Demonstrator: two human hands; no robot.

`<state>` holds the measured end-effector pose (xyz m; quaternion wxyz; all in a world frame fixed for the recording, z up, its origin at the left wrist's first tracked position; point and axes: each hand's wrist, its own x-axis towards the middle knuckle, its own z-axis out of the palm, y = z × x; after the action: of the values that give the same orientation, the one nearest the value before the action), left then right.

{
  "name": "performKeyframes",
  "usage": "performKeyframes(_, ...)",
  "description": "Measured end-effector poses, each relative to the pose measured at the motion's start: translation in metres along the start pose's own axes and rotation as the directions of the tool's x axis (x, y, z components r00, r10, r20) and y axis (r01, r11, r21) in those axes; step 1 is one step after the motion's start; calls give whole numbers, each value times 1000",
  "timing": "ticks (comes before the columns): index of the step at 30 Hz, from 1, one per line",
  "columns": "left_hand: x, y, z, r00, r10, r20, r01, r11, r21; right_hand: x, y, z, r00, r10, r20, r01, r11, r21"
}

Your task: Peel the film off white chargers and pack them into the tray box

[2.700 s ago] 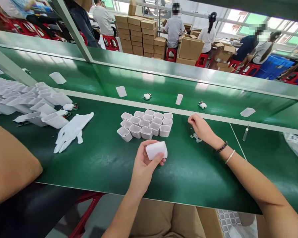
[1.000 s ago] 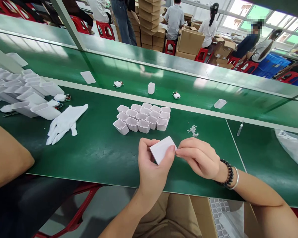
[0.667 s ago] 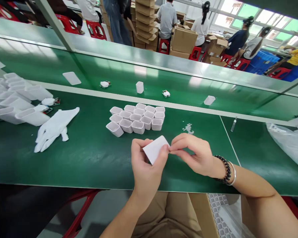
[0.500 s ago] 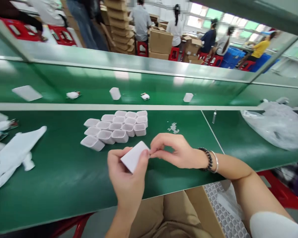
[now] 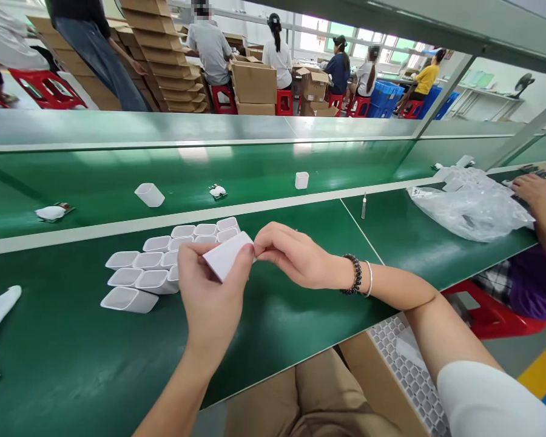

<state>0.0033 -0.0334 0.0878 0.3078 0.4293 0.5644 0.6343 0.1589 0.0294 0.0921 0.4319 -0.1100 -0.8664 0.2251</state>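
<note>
My left hand (image 5: 212,297) is wrapped round a small white plastic housing (image 5: 229,257), holding it tilted above the green bench, its thumb along the near side. At the right end of the housing, my right hand (image 5: 295,257) pinches with thumb and fingertips. Whatever is in that pinch is too small or hidden to make out. Left of and behind my left hand stand several open white plastic housings (image 5: 128,298) in close rows, partly covered by the hand.
A belt beyond the bench's pale strip carries a housing (image 5: 150,195) and a small white-and-green part (image 5: 218,192). A slim clear tube (image 5: 363,206) and a plastic bag (image 5: 475,212) lie rightward, near another person's hand (image 5: 531,189). A cardboard box (image 5: 382,379) sits below the edge.
My view has turned, so the scene sits further left. Both hands stay on the housing in much the same grip. The scattered small clear bits are now hidden behind my right hand.
</note>
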Motion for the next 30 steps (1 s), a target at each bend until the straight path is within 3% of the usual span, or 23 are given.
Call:
performKeyframes(3, 9, 7, 10, 998, 58, 25, -58, 998, -11, 3, 2, -6, 998, -27, -62, 23, 997, -70)
performKeyframes(8, 16, 6, 17, 993, 110, 46, -109, 994, -27, 7, -1, -17, 998, 8, -54, -14, 992, -122)
performKeyframes(12, 18, 3, 17, 986, 152, 66, -152, 988, -13, 8, -5, -23, 989, 144, -20, -144, 989, -12)
performKeyframes(18, 17, -2, 13, 959, 265, 101, -266, 964, -5, 9, -7, -25, 926, 376, 7, -375, 919, 120)
performKeyframes(24, 18, -1, 1, 945, 200, 260, -197, 980, -38, 9, -13, -25, 860, 488, 152, -496, 868, 19)
performKeyframes(27, 18, 6, -7, 910, 161, 381, -143, 987, -76, 10, -16, -25, 839, 509, 193, -532, 842, 87)
performKeyframes(30, 15, 15, -14, 897, 112, 428, -82, 993, -88, 11, -20, -22, 831, 509, 224, -551, 810, 201)
